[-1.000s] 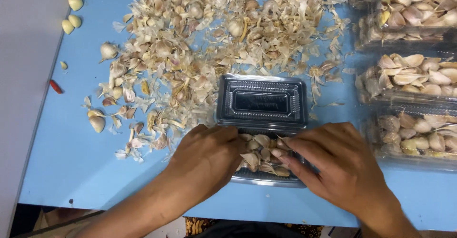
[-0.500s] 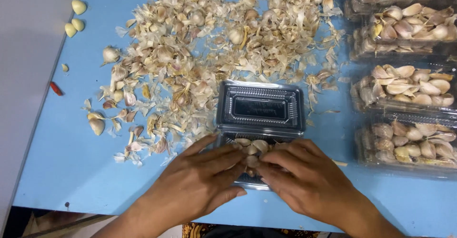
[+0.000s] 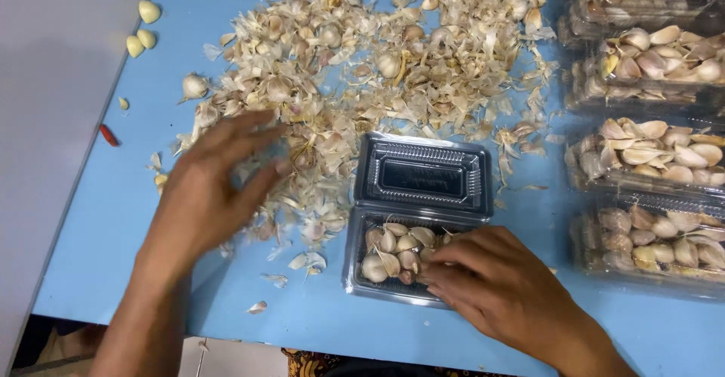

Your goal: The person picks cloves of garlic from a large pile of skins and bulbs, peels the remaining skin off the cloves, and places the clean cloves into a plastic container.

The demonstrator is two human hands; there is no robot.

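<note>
Our right hand rests in the open clear tray, fingers curled loosely on the garlic cloves at the tray's right end; it seems to press or settle them, and we cannot tell whether any clove is pinched. The cloves fill the tray's lower half in a low heap. The lid, hinged along the far edge, lies flat and open just beyond the tray, so the filling side stays free.

Our left hand hovers left of the tray with fingers spread and empty, over the near edge of the pile of skins. That pile, papery husks with some whole cloves mixed in, spreads wide beyond and to the left of the tray, touching the lid's far corner.

Right of the tray, closed packs of cloves sit in a column, just beside one another, apart from the loose husks.

Everything lies on a blue table. Far left of the tray, a few peeled cloves sit near the table's edge, with a small red scrap below them. Beyond that edge runs a pale grey floor.
</note>
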